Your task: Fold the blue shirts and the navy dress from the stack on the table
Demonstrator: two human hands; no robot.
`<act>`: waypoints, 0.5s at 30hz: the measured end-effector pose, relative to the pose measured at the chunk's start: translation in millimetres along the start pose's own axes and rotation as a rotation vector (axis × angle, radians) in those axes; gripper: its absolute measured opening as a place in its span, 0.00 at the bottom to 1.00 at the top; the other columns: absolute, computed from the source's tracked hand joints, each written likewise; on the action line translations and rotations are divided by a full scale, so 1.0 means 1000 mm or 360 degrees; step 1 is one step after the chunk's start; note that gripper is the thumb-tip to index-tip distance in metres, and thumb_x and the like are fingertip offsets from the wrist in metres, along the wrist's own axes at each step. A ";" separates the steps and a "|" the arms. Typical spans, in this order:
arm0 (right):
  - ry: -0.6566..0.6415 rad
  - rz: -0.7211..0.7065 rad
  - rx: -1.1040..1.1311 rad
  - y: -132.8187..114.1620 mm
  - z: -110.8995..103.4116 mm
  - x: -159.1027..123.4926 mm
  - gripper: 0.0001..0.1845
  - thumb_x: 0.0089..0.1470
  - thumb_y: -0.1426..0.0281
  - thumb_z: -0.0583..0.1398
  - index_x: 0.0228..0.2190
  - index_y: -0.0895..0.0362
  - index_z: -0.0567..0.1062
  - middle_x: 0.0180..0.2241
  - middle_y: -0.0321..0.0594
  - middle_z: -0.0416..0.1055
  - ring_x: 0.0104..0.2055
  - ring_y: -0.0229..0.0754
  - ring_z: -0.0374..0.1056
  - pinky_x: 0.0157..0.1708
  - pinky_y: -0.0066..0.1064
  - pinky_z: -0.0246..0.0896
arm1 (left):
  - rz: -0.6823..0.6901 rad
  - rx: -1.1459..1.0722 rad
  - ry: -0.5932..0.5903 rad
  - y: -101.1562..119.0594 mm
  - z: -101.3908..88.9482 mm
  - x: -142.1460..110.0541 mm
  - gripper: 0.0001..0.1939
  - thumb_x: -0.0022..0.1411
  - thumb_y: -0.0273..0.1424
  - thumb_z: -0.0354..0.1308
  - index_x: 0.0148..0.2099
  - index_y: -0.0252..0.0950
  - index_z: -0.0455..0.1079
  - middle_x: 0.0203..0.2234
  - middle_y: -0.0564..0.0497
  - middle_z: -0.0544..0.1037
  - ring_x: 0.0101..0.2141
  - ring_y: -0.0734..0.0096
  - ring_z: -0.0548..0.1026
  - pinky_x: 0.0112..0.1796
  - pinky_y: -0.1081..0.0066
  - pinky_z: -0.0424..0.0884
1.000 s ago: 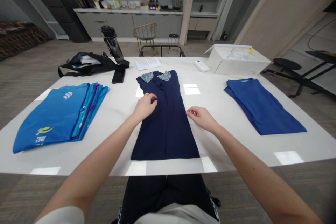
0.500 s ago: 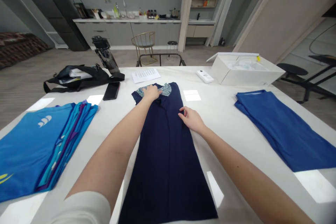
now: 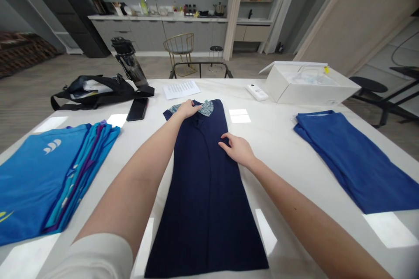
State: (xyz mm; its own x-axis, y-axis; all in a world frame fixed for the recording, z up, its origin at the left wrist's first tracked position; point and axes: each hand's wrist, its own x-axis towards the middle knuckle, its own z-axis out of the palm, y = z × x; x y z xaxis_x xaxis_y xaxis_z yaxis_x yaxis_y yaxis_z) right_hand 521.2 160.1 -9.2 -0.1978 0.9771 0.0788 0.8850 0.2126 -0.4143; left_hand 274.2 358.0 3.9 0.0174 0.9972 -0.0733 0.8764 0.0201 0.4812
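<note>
Lying lengthwise down the middle of the glossy white table (image 3: 273, 144), the long navy-blue cloth garment (image 3: 209, 192) has its pale blue-and-white patterned collar at the far end, seen from the head camera. From here I see the left hand (image 3: 189, 109) reaching across to that collar, its fingers bent together over the patterned fabric; whether they pinch any cloth, I can't tell. The right hand (image 3: 238, 148) is loosely curled over the garment's right edge, thumb and forefinger slightly apart with no cloth between them.

Over on the left sits a folded stack of bright blue, teal and purple clothes (image 3: 32, 161). Beyond it are a black smartphone (image 3: 137, 109), an open black fabric bag (image 3: 109, 96) and a dark transparent bottle with a black lid (image 3: 129, 61). A printed white sheet of paper (image 3: 181, 90) lies just past the collar. To the right, a small white plastic device (image 3: 257, 92) is near an open white cardboard box (image 3: 301, 91), and a folded royal-blue cloth (image 3: 356, 161) lies nearer the person.
</note>
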 end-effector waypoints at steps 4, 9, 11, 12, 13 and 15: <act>0.0030 -0.0060 -0.0200 -0.007 0.004 -0.005 0.23 0.67 0.52 0.57 0.55 0.51 0.74 0.41 0.44 0.80 0.39 0.48 0.76 0.41 0.36 0.62 | 0.0130 0.0008 -0.0017 -0.005 -0.007 0.003 0.23 0.61 0.36 0.66 0.57 0.40 0.69 0.49 0.45 0.80 0.48 0.60 0.77 0.49 0.68 0.70; 0.0107 -0.0038 -0.0463 -0.022 0.010 -0.016 0.38 0.65 0.42 0.50 0.64 0.53 0.67 0.47 0.55 0.76 0.45 0.56 0.73 0.46 0.45 0.62 | 0.0081 0.0022 0.0096 -0.008 -0.004 -0.006 0.22 0.68 0.35 0.59 0.62 0.38 0.65 0.51 0.41 0.78 0.49 0.59 0.77 0.50 0.64 0.70; 0.0178 -0.0020 -0.0509 -0.025 0.014 -0.021 0.42 0.64 0.41 0.50 0.67 0.54 0.64 0.52 0.59 0.74 0.49 0.59 0.71 0.49 0.49 0.61 | 0.0110 0.0119 0.0157 -0.013 0.000 -0.018 0.22 0.71 0.36 0.55 0.64 0.38 0.64 0.55 0.39 0.76 0.54 0.55 0.74 0.54 0.61 0.68; 0.0199 -0.0019 -0.0516 -0.025 0.016 -0.022 0.42 0.65 0.41 0.49 0.68 0.54 0.62 0.57 0.60 0.71 0.53 0.61 0.69 0.51 0.51 0.60 | 0.0146 0.0170 0.0230 -0.016 0.002 -0.026 0.23 0.72 0.37 0.53 0.65 0.38 0.63 0.57 0.38 0.74 0.57 0.53 0.72 0.55 0.59 0.67; 0.0204 -0.0020 -0.0516 -0.024 0.018 -0.024 0.42 0.65 0.41 0.49 0.69 0.54 0.61 0.62 0.60 0.67 0.57 0.63 0.66 0.54 0.55 0.59 | 0.0197 0.0220 0.0308 -0.019 0.004 -0.034 0.24 0.73 0.38 0.50 0.67 0.37 0.61 0.59 0.37 0.72 0.59 0.51 0.70 0.57 0.57 0.65; 0.0170 -0.0024 -0.0510 -0.022 0.020 -0.025 0.41 0.66 0.42 0.48 0.70 0.52 0.58 0.70 0.55 0.56 0.67 0.67 0.56 0.60 0.63 0.51 | 0.0320 0.0313 0.0385 -0.025 0.009 -0.051 0.27 0.74 0.40 0.48 0.70 0.37 0.58 0.63 0.36 0.68 0.63 0.50 0.66 0.61 0.54 0.61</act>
State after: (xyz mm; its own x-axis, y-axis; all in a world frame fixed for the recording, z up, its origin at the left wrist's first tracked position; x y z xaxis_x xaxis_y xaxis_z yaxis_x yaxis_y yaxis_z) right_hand 498.0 130.5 -20.2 -0.1817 0.9659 0.1843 0.9731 0.2036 -0.1076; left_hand 255.9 306.3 -11.7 0.1052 0.9685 0.2256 0.9431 -0.1691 0.2864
